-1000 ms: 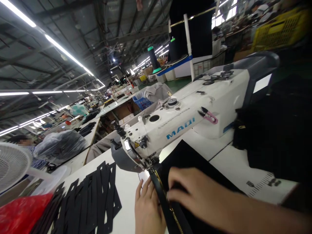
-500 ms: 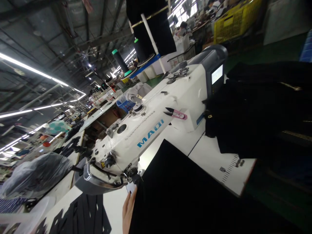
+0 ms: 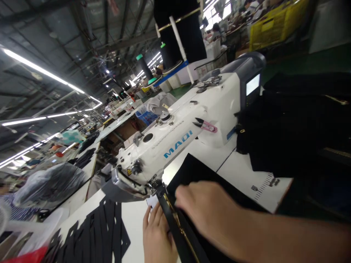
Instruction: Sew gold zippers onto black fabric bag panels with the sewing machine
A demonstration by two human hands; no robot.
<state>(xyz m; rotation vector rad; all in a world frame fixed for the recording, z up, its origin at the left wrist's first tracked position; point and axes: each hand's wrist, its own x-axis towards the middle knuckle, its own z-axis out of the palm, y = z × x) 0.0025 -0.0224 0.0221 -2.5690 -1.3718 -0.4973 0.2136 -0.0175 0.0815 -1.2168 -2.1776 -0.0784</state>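
A white sewing machine (image 3: 175,135) lies across the view, its needle end toward the lower left. Under its presser foot runs a black zipper (image 3: 179,228) with gold teeth, along the edge of black cloth (image 3: 197,173). My left hand (image 3: 159,233) lies flat beside the zipper, fingers stretched toward the presser foot; the zipper tape hides part of it. On the other side, my right hand (image 3: 205,204), slightly blurred, has its fingers curled down at the cloth's edge by the zipper. Its fingertips are partly hidden.
Pink-handled thread snips (image 3: 205,125) rest on the machine arm. Black strips (image 3: 95,233) lie at the lower left, beside a grey plastic-covered bundle (image 3: 51,186). Black zippered pieces (image 3: 296,124) are heaped at right. A yellow crate (image 3: 276,27) and thread cones (image 3: 146,69) stand behind.
The cloth has been folded back to the right, so the gold zipper now shows. My right hand has come into view over it, and more of my left hand shows.
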